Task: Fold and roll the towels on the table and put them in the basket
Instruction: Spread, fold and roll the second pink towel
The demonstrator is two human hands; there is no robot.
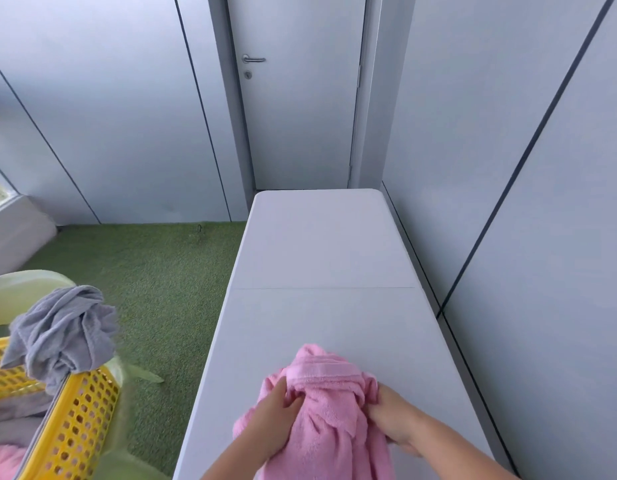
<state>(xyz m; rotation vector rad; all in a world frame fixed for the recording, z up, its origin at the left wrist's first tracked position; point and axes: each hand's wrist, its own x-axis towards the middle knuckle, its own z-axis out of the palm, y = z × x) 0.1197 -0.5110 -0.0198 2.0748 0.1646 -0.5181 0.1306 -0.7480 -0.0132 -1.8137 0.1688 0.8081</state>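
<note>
pink towel [329, 403]: 6 o'clock, bunched, not folded yet
left hand [272, 420], right hand [393, 424]: fingers clamped on it
basket [78, 417]: 8 o'clock, grey towel [61, 334] unrolled

No legible text, label, brand, number or sign. Yellow basket [75, 420] at 8 o'clock, pink towel [334, 410] at 6, door [300, 116] at 12: all unmarked.

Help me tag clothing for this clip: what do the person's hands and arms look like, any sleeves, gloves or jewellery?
The left hand and right hand are bare, no gloves. The left forearm and right forearm are uncovered to the frame's edge: no sleeves show. No watch, bracelet or ring is visible.
</note>
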